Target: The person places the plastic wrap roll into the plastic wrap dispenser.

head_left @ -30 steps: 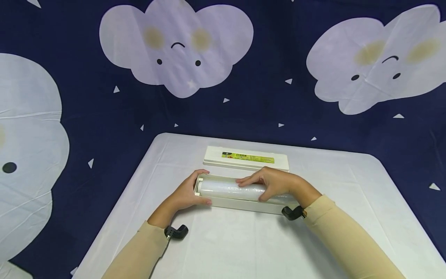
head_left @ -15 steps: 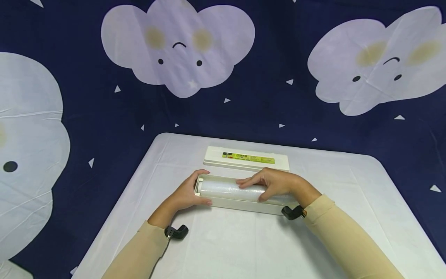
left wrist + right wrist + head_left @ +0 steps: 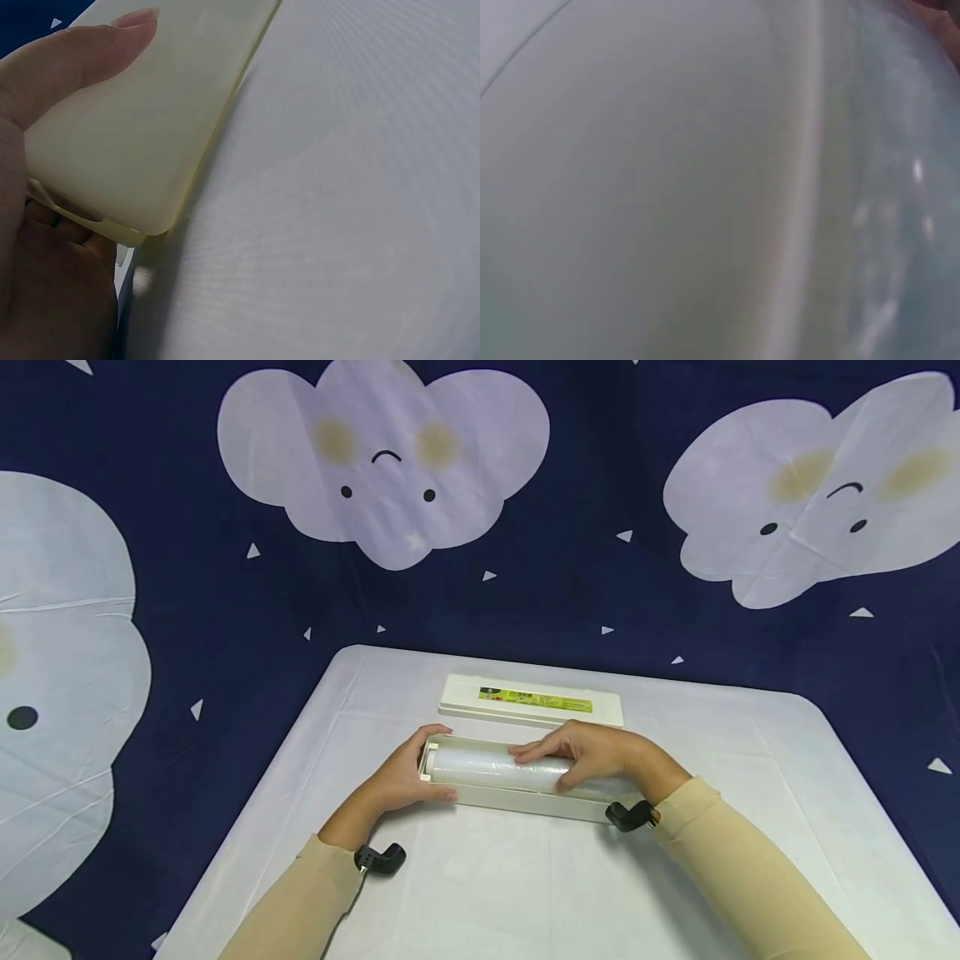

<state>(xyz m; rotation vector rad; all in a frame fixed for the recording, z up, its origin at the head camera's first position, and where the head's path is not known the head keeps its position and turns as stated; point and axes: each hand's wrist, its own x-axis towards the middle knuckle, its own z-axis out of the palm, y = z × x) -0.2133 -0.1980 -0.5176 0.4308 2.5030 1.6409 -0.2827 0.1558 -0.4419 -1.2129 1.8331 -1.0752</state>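
Observation:
A long cream plastic cling film box point(image 3: 517, 800) lies lidless across the table with a roll of cling film point(image 3: 476, 764) inside. My left hand point(image 3: 399, 775) grips the box's left end, thumb along the near wall and fingers at the far side. In the left wrist view the thumb presses flat on the box wall point(image 3: 142, 135). Over the roll's right half, my right hand point(image 3: 600, 753) holds the roll between thumb and fingers, hiding part of it. The right wrist view is blurred, with the shiny film roll point(image 3: 900, 225) beside the box's edge.
Behind the box lies its cream lid point(image 3: 459, 697), with a yellow-green label on top. A white cloth covers the table point(image 3: 480, 893). A dark blue curtain point(image 3: 570, 593) with cloud faces hangs beyond the table's far edge.

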